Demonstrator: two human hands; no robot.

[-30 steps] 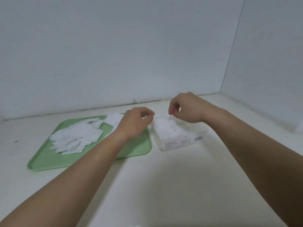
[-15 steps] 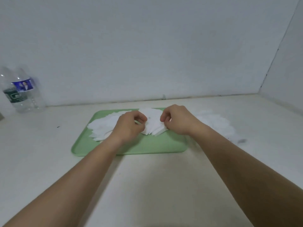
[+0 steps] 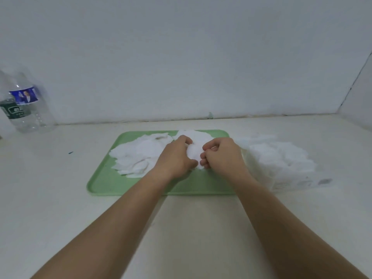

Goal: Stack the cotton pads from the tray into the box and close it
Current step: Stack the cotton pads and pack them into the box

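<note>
1. Both my hands are over the green tray [image 3: 104,184], which sits mid-frame on the pale surface [image 3: 60,218].
2. Left hand [image 3: 175,158] is curled, its fingers [image 3: 186,140] bent down onto a small bunch of cotton pads [image 3: 194,153] at the tray's middle, thumb tucked under at the near side.
3. Right hand [image 3: 221,155] is at 3 o'clock of that same bunch, fingers folded in tight and pinching its edge (a few fingertips poke out toward the left hand).
4. So both hands have hold of the bunch between them, nearly touching each other.
5. A looser spread of pads [image 3: 141,154] lies at 9 o'clock of my left hand, overlapping flat on the tray's left half.
6. The clear box [image 3: 281,164] stands just off the tray's right edge, at 3 o'clock of my right hand, open on top and heaped with pads. It's blurry, so I can't tell where the lid is.
7. Two clear plastic bottles [image 3: 26,105] stand far off at 10 o'clock against the wall [image 3: 181,57], well apart from everything.
</note>
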